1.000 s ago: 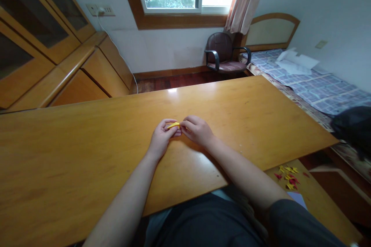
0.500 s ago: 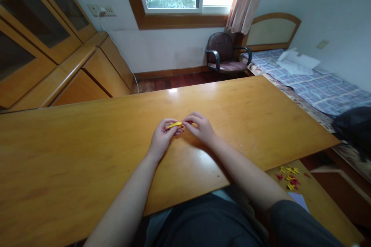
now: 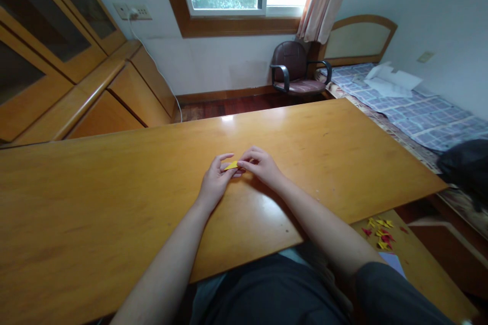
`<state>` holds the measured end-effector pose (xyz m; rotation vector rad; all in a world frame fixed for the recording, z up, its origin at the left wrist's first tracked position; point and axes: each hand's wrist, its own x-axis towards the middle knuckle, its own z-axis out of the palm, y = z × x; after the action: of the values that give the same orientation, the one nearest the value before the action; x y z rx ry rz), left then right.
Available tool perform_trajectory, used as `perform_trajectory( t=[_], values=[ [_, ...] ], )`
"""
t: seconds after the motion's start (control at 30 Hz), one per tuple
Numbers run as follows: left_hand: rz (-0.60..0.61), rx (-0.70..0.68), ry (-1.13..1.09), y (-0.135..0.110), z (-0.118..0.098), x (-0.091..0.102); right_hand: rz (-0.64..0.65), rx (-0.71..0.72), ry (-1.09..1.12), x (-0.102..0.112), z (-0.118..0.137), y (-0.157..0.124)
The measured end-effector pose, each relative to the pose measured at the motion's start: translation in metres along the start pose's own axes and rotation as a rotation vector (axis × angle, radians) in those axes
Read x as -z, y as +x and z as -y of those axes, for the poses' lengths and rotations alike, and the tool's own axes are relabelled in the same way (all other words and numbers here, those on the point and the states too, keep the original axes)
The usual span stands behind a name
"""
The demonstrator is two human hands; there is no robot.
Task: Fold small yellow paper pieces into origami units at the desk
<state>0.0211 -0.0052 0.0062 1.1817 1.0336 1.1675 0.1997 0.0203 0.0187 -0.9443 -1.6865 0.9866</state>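
Observation:
A small folded piece of yellow paper (image 3: 231, 165) is held between my two hands above the middle of the wooden table (image 3: 114, 198). My left hand (image 3: 217, 177) supports it from the left with thumb and lower fingers, the index finger raised off it. At its right end, the thumb and fingertips of my right hand (image 3: 260, 163) pinch the paper. The fingers partly cover it, so its full shape is hidden.
On a lower surface at the right lie several yellow and red folded paper pieces (image 3: 383, 233) beside a pale purple sheet (image 3: 392, 263). Beyond the table stand an armchair (image 3: 292, 68) and a bed (image 3: 427, 117). Wooden cabinets (image 3: 95, 91) line the left.
The yellow paper has turned and now shows a flat triangular face instead of a narrow edge. My left index finger has lifted away from it.

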Motion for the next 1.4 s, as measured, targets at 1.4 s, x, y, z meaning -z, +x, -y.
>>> perform_trajectory(
  t=[1.4],
  values=[
    [-0.154, -0.077, -0.122, 0.004, 0.003, 0.004, 0.034, -0.234, 0.226, -0.005, -0.014, 0.001]
  ],
)
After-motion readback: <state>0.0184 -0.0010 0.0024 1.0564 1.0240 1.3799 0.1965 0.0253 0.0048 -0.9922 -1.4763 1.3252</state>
